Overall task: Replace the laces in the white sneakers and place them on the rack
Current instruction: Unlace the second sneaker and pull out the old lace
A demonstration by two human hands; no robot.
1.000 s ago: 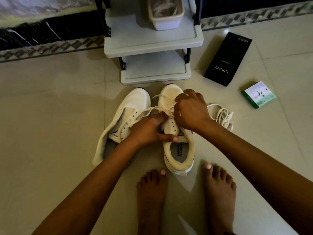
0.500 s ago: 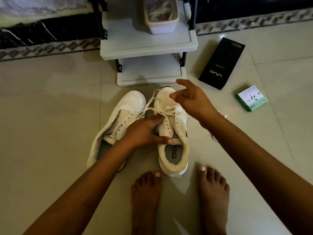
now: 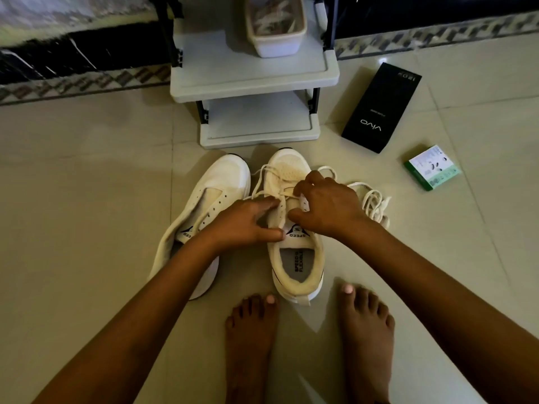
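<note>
Left hand [image 3: 245,221] pins right sneaker [image 3: 294,228] tongue | right hand [image 3: 326,204] pinches lace [image 3: 264,177] | risk: loose end slips, skips 1 eyelet

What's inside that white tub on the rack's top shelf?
The white tub on the rack holds a jumble of pale strips that look like laces, though too blurred to be sure. The tub's walls and the frame's top edge hide whatever lies deeper.
</note>
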